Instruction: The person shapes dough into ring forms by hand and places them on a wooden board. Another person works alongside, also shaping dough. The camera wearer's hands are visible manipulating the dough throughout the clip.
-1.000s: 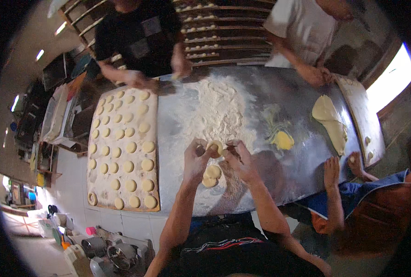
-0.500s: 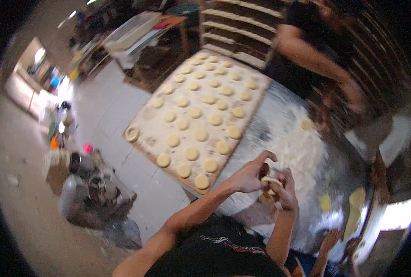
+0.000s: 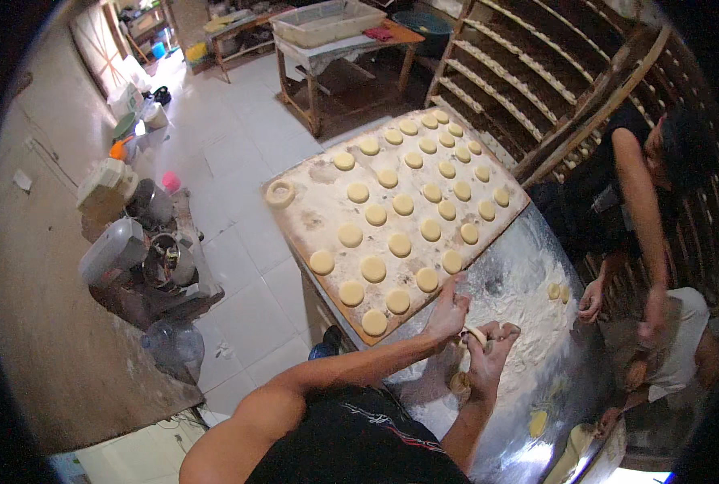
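Above the floured metal table (image 3: 537,387), my left hand (image 3: 447,313) and my right hand (image 3: 490,359) meet with a pale piece of dough (image 3: 476,332) between them. Its edge looks thin and curved, and the fingers hide most of it. Both hands are closed around it. A round tan piece (image 3: 459,383) lies on the table beside my right wrist, partly hidden. To the left rests a floured wooden board (image 3: 311,222) bearing several round, flat dough discs (image 3: 399,245). At its left corner sits a dough ring (image 3: 280,194), or a ring-shaped cutter; I cannot tell which.
Loose flour (image 3: 529,323) covers the table's middle, with two small dough pieces (image 3: 559,292) near a co-worker's hand (image 3: 592,300). Another person's hand (image 3: 610,421) is by a dough strip (image 3: 571,456). Shelving (image 3: 521,64) stands behind; pots (image 3: 166,258) sit on the floor left.
The view has turned, so the board and the room appear shifted. My hands still hold the dough, with my left fingers drawn in closer. The co-worker's arms have moved.
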{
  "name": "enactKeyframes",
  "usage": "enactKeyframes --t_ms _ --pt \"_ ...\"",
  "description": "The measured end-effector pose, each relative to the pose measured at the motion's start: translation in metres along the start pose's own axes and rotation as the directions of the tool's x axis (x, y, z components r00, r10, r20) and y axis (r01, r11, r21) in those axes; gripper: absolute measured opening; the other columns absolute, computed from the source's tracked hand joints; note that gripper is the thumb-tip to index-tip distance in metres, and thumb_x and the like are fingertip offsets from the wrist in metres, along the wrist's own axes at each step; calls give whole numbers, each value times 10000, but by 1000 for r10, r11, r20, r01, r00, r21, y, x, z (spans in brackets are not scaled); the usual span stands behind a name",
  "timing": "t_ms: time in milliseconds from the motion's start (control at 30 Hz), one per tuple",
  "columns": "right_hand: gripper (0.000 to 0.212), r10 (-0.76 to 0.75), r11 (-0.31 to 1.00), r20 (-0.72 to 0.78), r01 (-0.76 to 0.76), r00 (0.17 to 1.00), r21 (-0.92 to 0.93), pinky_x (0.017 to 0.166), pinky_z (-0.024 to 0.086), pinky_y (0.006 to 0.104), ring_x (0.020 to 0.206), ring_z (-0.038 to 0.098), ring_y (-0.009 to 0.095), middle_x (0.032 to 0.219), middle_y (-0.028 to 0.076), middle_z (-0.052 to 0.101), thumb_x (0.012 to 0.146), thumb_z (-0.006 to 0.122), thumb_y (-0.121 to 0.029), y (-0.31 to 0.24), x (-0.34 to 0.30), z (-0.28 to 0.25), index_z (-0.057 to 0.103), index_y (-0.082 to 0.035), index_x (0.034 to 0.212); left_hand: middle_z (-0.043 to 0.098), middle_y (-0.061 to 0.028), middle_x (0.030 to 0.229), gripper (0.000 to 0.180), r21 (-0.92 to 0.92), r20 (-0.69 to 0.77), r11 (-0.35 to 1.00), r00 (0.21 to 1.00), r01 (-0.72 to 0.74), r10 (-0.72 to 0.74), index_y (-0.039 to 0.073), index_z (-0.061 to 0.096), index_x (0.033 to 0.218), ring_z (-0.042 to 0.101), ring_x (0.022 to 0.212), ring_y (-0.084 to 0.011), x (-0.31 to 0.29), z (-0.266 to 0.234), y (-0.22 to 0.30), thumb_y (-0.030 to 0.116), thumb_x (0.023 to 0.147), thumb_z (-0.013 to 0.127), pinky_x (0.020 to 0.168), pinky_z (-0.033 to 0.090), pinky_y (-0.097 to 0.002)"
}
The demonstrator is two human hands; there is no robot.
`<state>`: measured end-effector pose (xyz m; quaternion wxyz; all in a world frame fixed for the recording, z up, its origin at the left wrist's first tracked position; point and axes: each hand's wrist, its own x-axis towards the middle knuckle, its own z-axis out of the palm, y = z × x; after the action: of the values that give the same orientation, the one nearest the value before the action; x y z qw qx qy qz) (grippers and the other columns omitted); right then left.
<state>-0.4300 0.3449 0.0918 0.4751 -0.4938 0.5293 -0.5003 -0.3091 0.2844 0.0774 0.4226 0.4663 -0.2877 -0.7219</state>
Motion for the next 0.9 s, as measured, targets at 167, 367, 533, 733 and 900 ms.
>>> enactKeyframes --t_ms 167,367,533,733,900 --pt "542 114 960 137 -144 984 239 670 431 304 722 482 169 873 69 400 702 515 -28 2 -26 -4 233 -130 1153 566 -76 856 489 315 -148 726 724 -611 674 127 307 1438 514 752 -186 -15 24 -32 188 969 434 659 458 -350" --pt "465 137 746 106 -173 985 643 604 395 278 646 389 144 783 40 376 658 436 14 4 -31 -4 282 -165 1059 549 -104 856 503 341 -146 689 687 -640 712 97 254 1467 514 719 -192 -27 13 -48 148 989 405 661 469 -338" --pt "391 55 656 249 -223 967 721 605 404 275 584 450 163 710 37 408 723 400 2 7 -22 12 290 -162 1060 538 -98 853 503 568 -43 450 521 -689 852 71 232 1475 513 726 -195 -42 0 -24 253 1023 353 679 471 -361" --pt "180 203 676 324 -372 924 636 552 416 258 582 500 167 726 27 481 921 459 -203 1 -7 63 346 -169 1057 568 -132 852 423 534 58 247 326 -808 943 47 376 1407 541 756 -205 -43 -45 1 208 1016 379 707 462 -381" --pt "402 271 819 176 -323 946 474 635 489 295 828 604 169 1007 87 588 932 433 -479 6 30 126 436 -131 1133 483 -35 758 540 41 -373 903 832 -428 411 132 160 1508 402 600 -124 -11 -107 32 288 1024 341 544 403 -283"
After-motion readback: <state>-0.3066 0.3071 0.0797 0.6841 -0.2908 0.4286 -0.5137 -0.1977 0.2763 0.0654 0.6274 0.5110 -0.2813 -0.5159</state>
